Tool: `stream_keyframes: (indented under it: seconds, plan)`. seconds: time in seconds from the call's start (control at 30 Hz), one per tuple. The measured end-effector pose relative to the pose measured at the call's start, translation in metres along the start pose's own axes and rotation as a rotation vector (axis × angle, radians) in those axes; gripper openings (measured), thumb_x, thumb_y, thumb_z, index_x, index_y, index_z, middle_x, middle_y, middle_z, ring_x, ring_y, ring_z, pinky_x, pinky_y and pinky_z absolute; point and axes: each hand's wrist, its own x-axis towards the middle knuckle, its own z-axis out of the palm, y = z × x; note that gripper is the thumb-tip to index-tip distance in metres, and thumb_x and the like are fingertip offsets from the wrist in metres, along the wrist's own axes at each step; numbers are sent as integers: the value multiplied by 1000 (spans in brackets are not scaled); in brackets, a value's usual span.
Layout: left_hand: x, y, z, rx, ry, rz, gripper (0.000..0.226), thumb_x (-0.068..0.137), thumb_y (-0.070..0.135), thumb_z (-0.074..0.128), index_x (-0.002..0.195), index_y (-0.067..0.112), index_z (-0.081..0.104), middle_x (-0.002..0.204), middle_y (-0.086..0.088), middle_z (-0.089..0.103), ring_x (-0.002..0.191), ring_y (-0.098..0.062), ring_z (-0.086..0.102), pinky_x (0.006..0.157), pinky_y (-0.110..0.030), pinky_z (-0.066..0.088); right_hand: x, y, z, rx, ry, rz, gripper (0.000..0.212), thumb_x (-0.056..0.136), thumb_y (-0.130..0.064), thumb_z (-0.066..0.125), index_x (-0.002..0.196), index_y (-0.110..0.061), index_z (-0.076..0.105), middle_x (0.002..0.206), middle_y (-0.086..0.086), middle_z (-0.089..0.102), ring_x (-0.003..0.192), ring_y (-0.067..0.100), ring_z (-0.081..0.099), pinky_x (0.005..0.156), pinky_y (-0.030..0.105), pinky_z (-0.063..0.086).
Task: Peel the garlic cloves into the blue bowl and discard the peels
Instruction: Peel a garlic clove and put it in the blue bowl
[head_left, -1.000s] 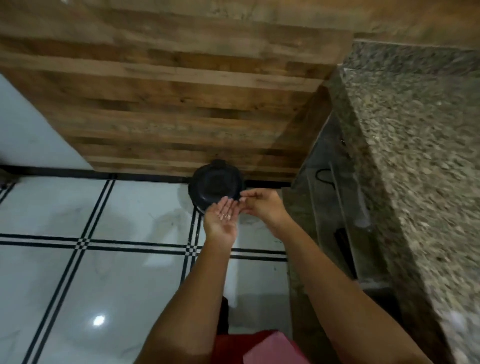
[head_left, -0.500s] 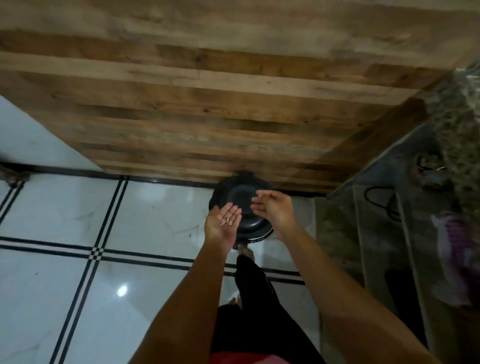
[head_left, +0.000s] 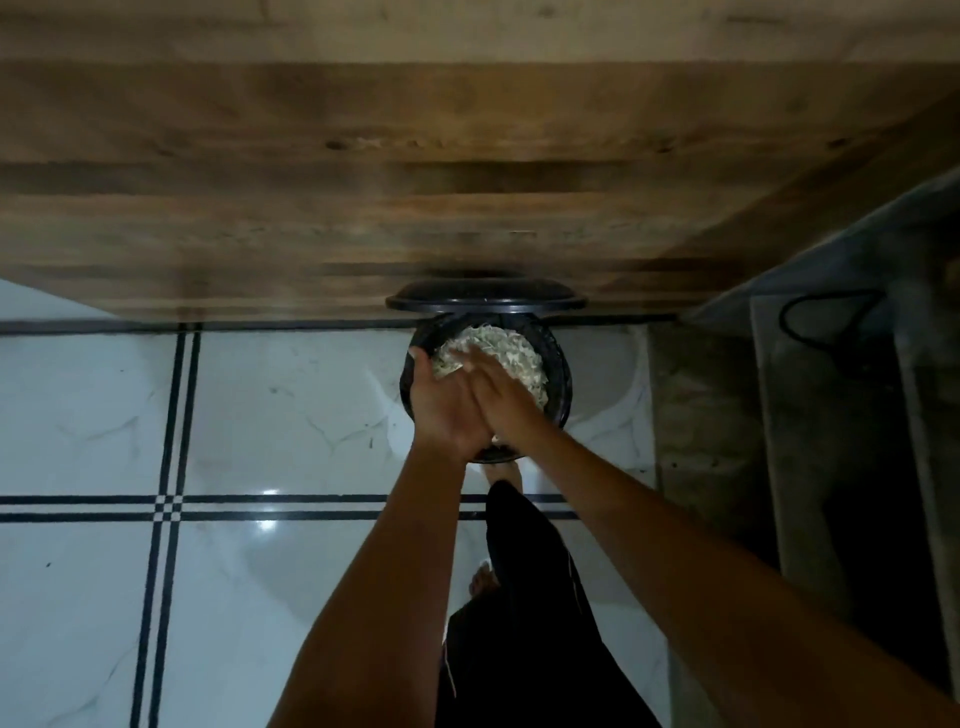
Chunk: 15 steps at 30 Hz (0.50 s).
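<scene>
I hold my left grip and right grip flat and released, palm against palm, likely brushing the last garlic peels into the open pedal bin just beneath them, its lid raised beyond

A home kitchen corner: white tiled floor, wood-panelled wall, black pedal bin standing open

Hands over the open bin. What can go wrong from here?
1. The bin looks full of pale waste; what the right hand brushes off the left hand may spill onto the floor.
2. The foot at the bin's base seems to hold the lid up; lifting early could drop it on the hands.
</scene>
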Motion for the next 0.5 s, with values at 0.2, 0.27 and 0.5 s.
stream_keyframes:
  seconds: [0.2,0.27,0.5]
  plan:
    - [22,19,-5,29,24,-146,74,87,72,29,123,13,57,133,-11,53,128,-26,44,106,-40,31,5,-20,2,13,64,55,41,104,-24,26,138,-9,44,148,11,38,135,23,35,112,32,25]
    - [15,15,1,41,-24,-141,70,90,67,30,123,12,57,136,-11,51,130,-26,43,108,-40,32,1,-19,3,53,42,43,40,103,-21,28,136,-9,46,146,12,41,135,25,36,113,33,26]
    - [-69,22,37,277,-6,70,48,101,36,34,138,7,41,141,-12,45,129,-29,44,100,-36,36,-61,-51,-67,774,417,136,17,94,2,48,84,-2,61,77,9,58,64,13,58,69,29,43]
